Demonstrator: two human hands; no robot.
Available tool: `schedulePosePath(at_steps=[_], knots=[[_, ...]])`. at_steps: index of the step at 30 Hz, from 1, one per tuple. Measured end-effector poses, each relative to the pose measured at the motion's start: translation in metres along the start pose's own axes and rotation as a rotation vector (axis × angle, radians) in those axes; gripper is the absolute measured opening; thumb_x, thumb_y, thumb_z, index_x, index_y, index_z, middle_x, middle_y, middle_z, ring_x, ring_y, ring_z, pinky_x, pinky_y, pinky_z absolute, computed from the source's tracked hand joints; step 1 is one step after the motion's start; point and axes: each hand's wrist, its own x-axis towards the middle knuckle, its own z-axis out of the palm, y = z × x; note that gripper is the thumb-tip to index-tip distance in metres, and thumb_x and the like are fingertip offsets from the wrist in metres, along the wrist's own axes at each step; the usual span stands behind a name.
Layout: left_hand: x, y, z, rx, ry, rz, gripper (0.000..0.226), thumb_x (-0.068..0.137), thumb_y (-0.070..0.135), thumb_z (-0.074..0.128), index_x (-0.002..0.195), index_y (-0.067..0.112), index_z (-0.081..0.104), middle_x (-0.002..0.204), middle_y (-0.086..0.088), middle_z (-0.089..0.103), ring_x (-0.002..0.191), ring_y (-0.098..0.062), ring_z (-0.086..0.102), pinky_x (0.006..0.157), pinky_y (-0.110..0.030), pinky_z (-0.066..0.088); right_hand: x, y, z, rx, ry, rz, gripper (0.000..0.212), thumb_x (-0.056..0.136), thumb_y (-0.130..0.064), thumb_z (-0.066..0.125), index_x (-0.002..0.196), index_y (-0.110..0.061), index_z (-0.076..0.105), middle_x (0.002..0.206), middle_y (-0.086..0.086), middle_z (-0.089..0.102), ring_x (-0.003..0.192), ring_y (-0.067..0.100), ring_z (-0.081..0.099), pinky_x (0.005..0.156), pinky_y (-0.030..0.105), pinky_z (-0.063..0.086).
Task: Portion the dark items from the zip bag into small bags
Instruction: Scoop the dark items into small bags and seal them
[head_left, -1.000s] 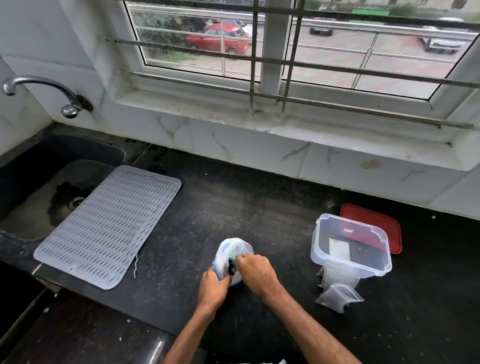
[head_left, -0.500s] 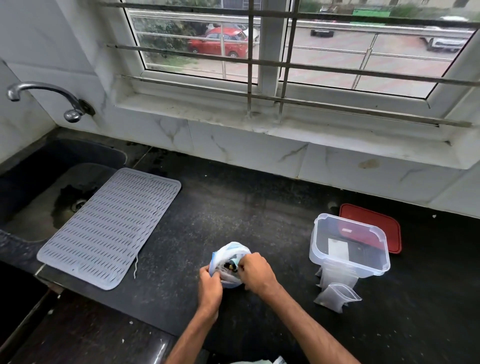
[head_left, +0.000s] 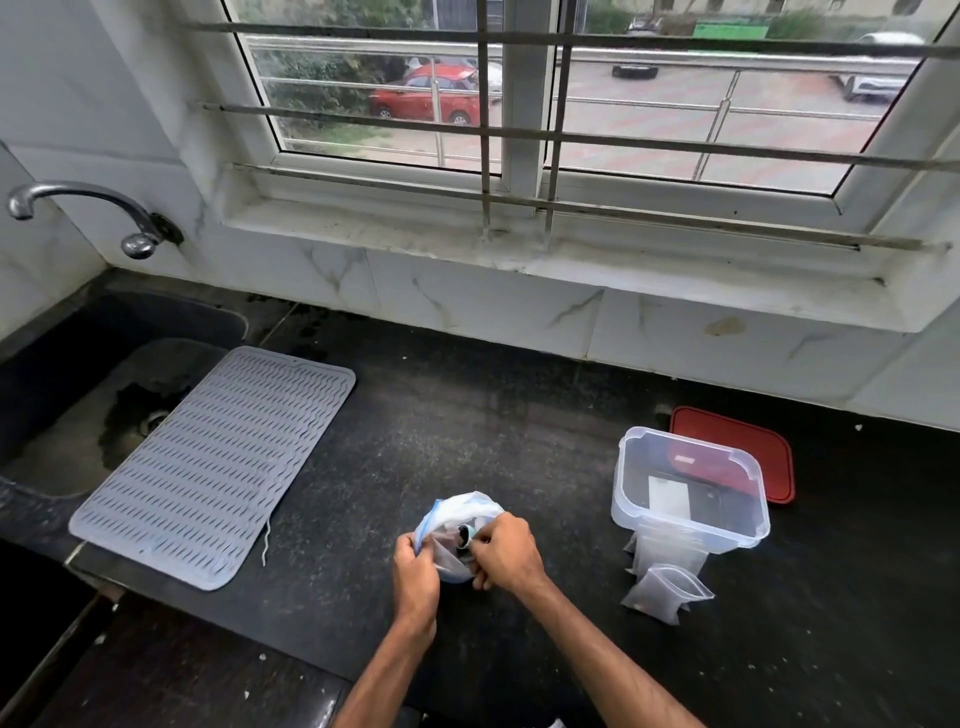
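Observation:
A clear zip bag (head_left: 460, 512) with a blue seal strip sits on the black counter near the front edge. Dark items show inside its mouth. My left hand (head_left: 415, 574) grips the bag's left rim. My right hand (head_left: 504, 553) pinches a small teal scoop (head_left: 464, 535) inside the bag's mouth. A small filled bag (head_left: 657, 597) lies to the right, in front of more small bags (head_left: 670, 551).
A clear plastic tub (head_left: 691, 483) stands at the right with a red lid (head_left: 737, 441) behind it. A grey ribbed drying mat (head_left: 218, 462) lies at the left, partly over the sink (head_left: 67, 395). A tap (head_left: 78, 208) juts from the wall.
The view has tilted slightly. My hands stay at the bag; the right hand has shifted a little at the bag's mouth, and the scoop's teal end now shows.

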Motion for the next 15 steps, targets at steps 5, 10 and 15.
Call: schedulePosePath(at_steps=[5, 10, 15], knots=[[0.009, 0.0, -0.001, 0.016, -0.069, -0.045, 0.014, 0.098, -0.001, 0.042, 0.103, 0.003, 0.054, 0.094, -0.015, 0.064, 0.075, -0.017, 0.06, 0.064, -0.026, 0.047, 0.0, 0.007, -0.003, 0.156, -0.021, 0.057, 0.022, 0.087, -0.002, 0.052, 0.082, 0.003, 0.072, 0.066, 0.012, 0.071, 0.047, 0.016, 0.064, 0.05, 0.029, 0.056], [0.006, 0.009, 0.003, 0.135, 0.042, 0.038, 0.011, 0.101, 0.014, 0.043, 0.106, 0.006, 0.049, 0.096, -0.01, 0.06, 0.079, -0.02, 0.055, 0.059, -0.029, 0.037, -0.004, 0.004, -0.007, 0.261, -0.035, 0.101, 0.021, 0.092, -0.001, 0.051, 0.085, -0.002, 0.071, 0.068, 0.007, 0.069, 0.048, 0.013, 0.062, 0.051, 0.026, 0.055], [0.011, 0.009, 0.005, 0.16, 0.134, 0.009, 0.015, 0.101, 0.016, 0.043, 0.108, 0.004, 0.048, 0.105, -0.022, 0.062, 0.09, -0.033, 0.059, 0.066, -0.032, 0.039, -0.008, 0.003, -0.009, 0.299, -0.04, 0.097, 0.022, 0.093, -0.002, 0.052, 0.08, -0.009, 0.068, 0.08, 0.015, 0.074, 0.062, 0.018, 0.068, 0.068, 0.035, 0.061]])
